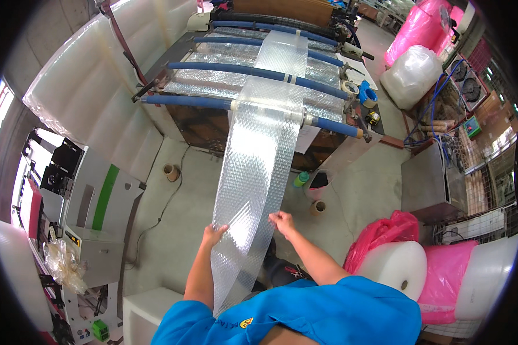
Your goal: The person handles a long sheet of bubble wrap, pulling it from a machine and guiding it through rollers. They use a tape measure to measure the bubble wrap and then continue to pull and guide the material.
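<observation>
Over the front roller, bubble wrap drapes and runs down toward the person. Below the roller, left hand pinches the wrap's left edge, right hand its right edge, fingers narrow. Green bottle under roller's right half.

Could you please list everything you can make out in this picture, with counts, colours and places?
Rollers: at least 4, blue, top centre
Bubble-wrap strip: 1, clear, over the rollers, down to bottom centre
Tape measure: 1, yellow and black, right of the rollers
Bottle: 1, green, right of the strip
Short tubes: 2, brown, either side of the strip
Wrapped bundle: at least 1, pink, upper right
Filled bag: 1, whitish, upper right
Large roll: 1, white, lower right
Crumpled sheeting: count unclear, pink, behind the large roll
Machine: 1, grey with green stripe, left
Shirt: 1, blue, bottom
Left hand: 1, bare, pinching the strip's left edge
Right hand: 1, bare, pinching its right edge
</observation>
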Demonstrator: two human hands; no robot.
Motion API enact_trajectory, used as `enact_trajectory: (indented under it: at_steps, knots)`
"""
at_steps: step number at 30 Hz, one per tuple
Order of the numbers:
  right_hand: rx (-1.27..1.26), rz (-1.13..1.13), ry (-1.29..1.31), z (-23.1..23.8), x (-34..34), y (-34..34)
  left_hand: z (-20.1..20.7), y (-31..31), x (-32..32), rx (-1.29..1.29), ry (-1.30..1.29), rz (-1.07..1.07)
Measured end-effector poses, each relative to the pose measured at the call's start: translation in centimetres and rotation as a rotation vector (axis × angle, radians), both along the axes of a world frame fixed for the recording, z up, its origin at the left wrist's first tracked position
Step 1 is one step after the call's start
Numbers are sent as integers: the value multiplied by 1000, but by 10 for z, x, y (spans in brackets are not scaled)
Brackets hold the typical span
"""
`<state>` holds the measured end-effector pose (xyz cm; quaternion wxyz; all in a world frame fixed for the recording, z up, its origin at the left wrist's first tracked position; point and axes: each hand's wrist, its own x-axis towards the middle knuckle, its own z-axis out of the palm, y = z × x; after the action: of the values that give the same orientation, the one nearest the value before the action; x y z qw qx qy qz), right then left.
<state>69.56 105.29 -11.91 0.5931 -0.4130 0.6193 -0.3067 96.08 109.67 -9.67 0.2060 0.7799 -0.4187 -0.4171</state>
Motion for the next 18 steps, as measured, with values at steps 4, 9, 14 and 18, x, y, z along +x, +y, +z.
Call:
enact_trajectory:
  at_steps: [4, 9, 14, 18]
  knots:
    - [-72, -22, -78, 8, -13, -51, 18, -49, -14, -20, 140, 21]
    - [-306, -145, -205, 8, -17, -74, 57, -64, -14, -179, 570, 114]
    - [-92, -182, -382, 34, 15, -8, 9, 6, 11, -16, 218, -90]
    - [133, 16, -243, 2, 19, 66, 11, 36, 10, 21, -2, 15]
